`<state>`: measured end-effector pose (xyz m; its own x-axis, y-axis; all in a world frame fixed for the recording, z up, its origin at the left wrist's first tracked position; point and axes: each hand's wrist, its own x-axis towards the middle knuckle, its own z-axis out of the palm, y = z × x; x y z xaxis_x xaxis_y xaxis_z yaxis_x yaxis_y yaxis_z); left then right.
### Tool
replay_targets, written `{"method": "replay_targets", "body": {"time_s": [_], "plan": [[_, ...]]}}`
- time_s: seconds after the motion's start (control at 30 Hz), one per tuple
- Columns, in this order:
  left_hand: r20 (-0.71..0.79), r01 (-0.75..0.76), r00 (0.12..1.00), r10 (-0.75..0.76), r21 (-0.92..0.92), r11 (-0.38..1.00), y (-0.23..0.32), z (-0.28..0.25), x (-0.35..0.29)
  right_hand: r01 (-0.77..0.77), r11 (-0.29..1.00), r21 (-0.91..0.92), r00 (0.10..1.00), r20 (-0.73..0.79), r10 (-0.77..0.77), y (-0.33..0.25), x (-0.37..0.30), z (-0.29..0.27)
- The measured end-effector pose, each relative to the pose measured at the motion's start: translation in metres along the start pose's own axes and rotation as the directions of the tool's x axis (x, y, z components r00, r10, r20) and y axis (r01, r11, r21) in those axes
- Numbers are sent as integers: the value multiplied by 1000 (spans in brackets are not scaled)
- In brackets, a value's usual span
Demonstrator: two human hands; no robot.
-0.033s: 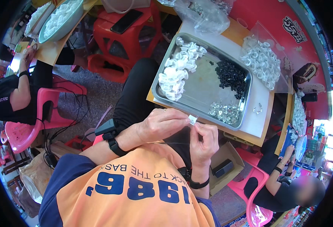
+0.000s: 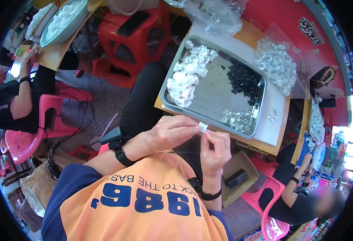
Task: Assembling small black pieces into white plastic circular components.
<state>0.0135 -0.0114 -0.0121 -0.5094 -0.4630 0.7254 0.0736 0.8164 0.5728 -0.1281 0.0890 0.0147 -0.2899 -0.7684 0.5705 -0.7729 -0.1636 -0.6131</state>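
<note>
Between my two hands, just off the near edge of the metal tray (image 2: 208, 115), is a small white plastic part (image 2: 203, 127). My left hand (image 2: 171, 131) pinches it from the left, fingertips pressed together. The thumb and fingers of my right hand (image 2: 215, 149) close on its right side; whether they grip another tiny piece there is hidden. Inside the tray, white plastic pieces (image 2: 183, 82) heap up on the left. Small black parts (image 2: 244, 82) lie at the far right, and shiny clear or metallic bits (image 2: 238, 119) at the near right.
A bag of white rings (image 2: 279, 66) lies right of the tray, with a few loose bits (image 2: 272, 115) nearby. Red stools (image 2: 124, 44) hold a phone (image 2: 133, 23). A cardboard box (image 2: 240, 172) stands below the table. Co-workers sit at left (image 2: 18, 98) and right (image 2: 291, 201).
</note>
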Motion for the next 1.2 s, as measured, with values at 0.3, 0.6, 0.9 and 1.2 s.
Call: {"method": "replay_targets", "body": {"time_s": [0.3, 0.6, 0.9, 1.2], "plan": [[-3, 301, 954, -301, -28, 953, 5, 0, 12, -603, 788, 124, 714, 526, 463, 19, 48, -40], [-72, 561, 814, -577, -162, 812, -1, -41, 24, -418, 888, 194, 905, -4, 426, 157, 220, -141], [-86, 676, 699, -710, -244, 695, -14, -59, 9, -483, 875, 31, 802, 416, 429, 79, 165, -35], [-63, 643, 620, -782, -530, 552, -18, -56, 10, -225, 974, -27, 884, 415, 216, 67, 97, 71]]}}
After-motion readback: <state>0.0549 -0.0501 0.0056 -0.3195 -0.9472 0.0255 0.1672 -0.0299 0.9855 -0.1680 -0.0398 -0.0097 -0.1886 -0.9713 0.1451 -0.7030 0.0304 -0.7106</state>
